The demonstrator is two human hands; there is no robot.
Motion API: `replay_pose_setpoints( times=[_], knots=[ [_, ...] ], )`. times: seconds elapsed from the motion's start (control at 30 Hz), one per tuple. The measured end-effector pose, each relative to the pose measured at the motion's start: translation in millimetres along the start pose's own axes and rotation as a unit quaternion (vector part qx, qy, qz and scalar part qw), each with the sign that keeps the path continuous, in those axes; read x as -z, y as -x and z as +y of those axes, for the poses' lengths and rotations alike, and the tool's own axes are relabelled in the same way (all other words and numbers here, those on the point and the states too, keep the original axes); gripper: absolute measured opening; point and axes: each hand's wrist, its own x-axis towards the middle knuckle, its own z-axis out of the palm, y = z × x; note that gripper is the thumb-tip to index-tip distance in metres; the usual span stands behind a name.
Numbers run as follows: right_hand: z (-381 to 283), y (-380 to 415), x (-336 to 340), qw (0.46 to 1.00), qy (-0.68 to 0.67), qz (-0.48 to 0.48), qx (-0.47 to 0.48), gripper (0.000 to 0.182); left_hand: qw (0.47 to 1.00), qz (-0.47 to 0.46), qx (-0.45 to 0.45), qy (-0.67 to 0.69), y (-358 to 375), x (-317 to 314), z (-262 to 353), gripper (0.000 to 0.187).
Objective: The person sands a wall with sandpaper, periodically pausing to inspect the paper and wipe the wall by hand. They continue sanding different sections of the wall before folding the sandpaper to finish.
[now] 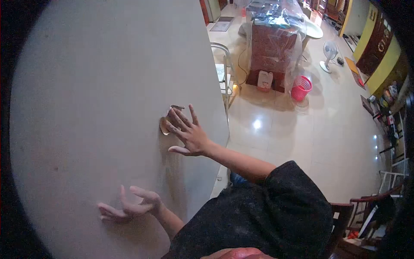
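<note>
My right hand lies against a large pale wall panel, its fingers spread and dusted white. Beneath those fingers it holds a brown curled piece of sandpaper to the surface; most of the sheet is hidden by the hand. Lower on the left, my left hand is close to the same panel. Its fingers are stretched apart, and nothing is in them. The panel has a few small dark spots, and a shadow falls below my right hand.
Beyond the panel's edge stands a metal ladder. A plastic-draped brown counter, a white jug, a pink basket and a fan stand on the glossy tiled floor. Wooden chairs are behind my shoulder.
</note>
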Motion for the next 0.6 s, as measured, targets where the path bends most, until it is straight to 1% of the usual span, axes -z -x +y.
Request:
replay_pose_setpoints(
  times=[0.03,0.07,0.1,0.13,0.17,0.2,0.23,0.3,0.33,0.37,0.4,0.43,0.47,0.5,0.53,0.57,0.6],
  knots=[
    [-8.8,6.6,2.9,1.000,0.005,0.012,0.007,0.087,1.000,0.009,0.003,-0.002,10.2,10.7,-7.7,0.024],
    [-6.0,3.8,7.5,1.000,0.003,0.013,0.010,0.087,0.998,-0.009,0.037,0.050,12.8,13.4,-7.1,0.023],
    [16.1,-8.0,5.6,0.998,-0.036,0.037,-0.022,0.088,0.992,-0.032,0.070,0.100,13.4,-0.5,3.5,0.021],
    [28.9,-14.9,4.3,0.994,-0.076,0.062,-0.049,0.088,0.993,-0.034,0.071,0.091,14.9,-3.9,8.2,0.021],
    [42.6,-24.5,6.0,0.994,-0.084,0.057,-0.039,0.088,0.995,-0.035,0.043,0.082,7.7,-7.3,17.6,0.021],
    [57.9,-36.1,11.3,0.988,-0.099,0.100,-0.064,0.088,0.997,-0.035,0.016,0.069,2.3,-9.6,25.3,0.021],
    [73.7,-48.7,15.2,0.979,-0.117,0.141,-0.086,0.088,0.998,-0.031,0.020,0.048,-0.6,-10.6,30.0,0.021],
    [113.3,-76.5,19.0,0.971,-0.126,0.181,-0.089,0.088,0.999,-0.028,-0.027,-0.007,-3.6,-17.9,40.3,0.026],
    [128.7,-95.5,30.4,0.965,-0.148,0.194,-0.092,0.088,0.999,-0.026,-0.020,-0.034,-1.6,-24.2,46.5,0.026],
    [139.0,-113.7,45.9,0.959,-0.171,0.204,-0.097,0.088,0.999,-0.023,0.002,-0.031,2.0,-31.1,54.1,0.031],
    [144.1,-128.2,58.9,0.947,-0.206,0.229,-0.089,0.088,0.999,-0.015,0.022,-0.025,3.2,-38.5,62.3,0.037],
    [149.7,-142.0,69.3,0.933,-0.239,0.258,-0.082,0.088,0.999,-0.006,0.026,-0.046,5.7,-48.4,71.2,0.037],
    [155.2,-146.7,74.3,0.939,-0.223,0.242,-0.094,0.091,0.996,0.008,0.085,-0.034,10.4,-56.6,80.7,0.043],
    [158.2,-153.0,71.0,0.940,-0.237,0.234,-0.078,0.091,0.989,0.021,0.146,-0.022,12.8,-66.4,92.7,0.048],
    [156.3,-152.7,68.3,0.947,-0.222,0.232,-0.027,0.094,0.987,0.027,0.154,-0.043,14.0,-69.8,105.9,0.048],
    [152.0,-146.8,65.8,0.950,-0.207,0.232,0.025,0.096,0.982,0.009,0.184,-0.050,15.9,-72.1,119.7,0.050],
    [146.4,-129.8,56.8,0.959,-0.200,0.184,0.074,0.096,0.976,-0.009,0.212,-0.056,17.1,-77.4,133.3,0.051]
  ],
)
